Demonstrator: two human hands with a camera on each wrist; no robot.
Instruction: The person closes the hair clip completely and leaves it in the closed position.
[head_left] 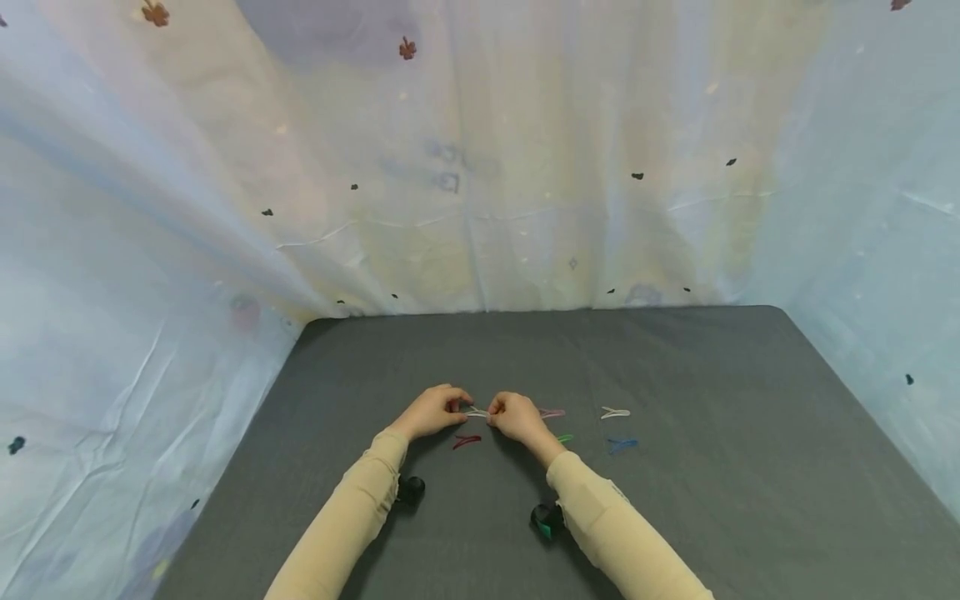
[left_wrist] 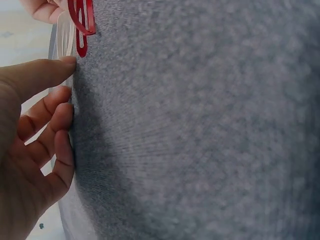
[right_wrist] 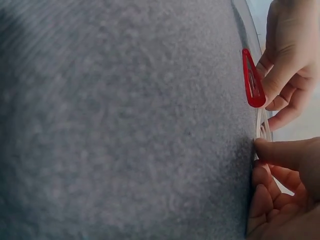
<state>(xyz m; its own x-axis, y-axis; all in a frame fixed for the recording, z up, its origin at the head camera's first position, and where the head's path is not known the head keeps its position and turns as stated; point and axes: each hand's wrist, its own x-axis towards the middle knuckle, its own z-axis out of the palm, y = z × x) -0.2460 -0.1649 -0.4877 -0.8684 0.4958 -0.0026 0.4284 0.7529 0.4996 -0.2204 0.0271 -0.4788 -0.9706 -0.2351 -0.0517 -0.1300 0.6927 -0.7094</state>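
Note:
A pale whitish snap hair clip (head_left: 477, 412) is stretched between my two hands at the middle of the table. My left hand (head_left: 437, 412) pinches its left end between thumb and fingers. At the other end, my right hand (head_left: 516, 417) pinches the clip with the thumb against curled fingers. In the right wrist view, the pale clip (right_wrist: 259, 122) shows only as a thin strip between the hands. A red snap hair clip (head_left: 467, 441) lies on the table just below the hands, touched by neither.
To the right lie a pink clip (head_left: 553, 412) and a green clip (head_left: 566, 437), both partly hidden by my right hand and wrist. Farther right are another whitish clip (head_left: 615, 412) and a blue clip (head_left: 622, 446). A grey cloth (head_left: 697, 367) covers the table; patterned curtains (head_left: 525, 125) surround it.

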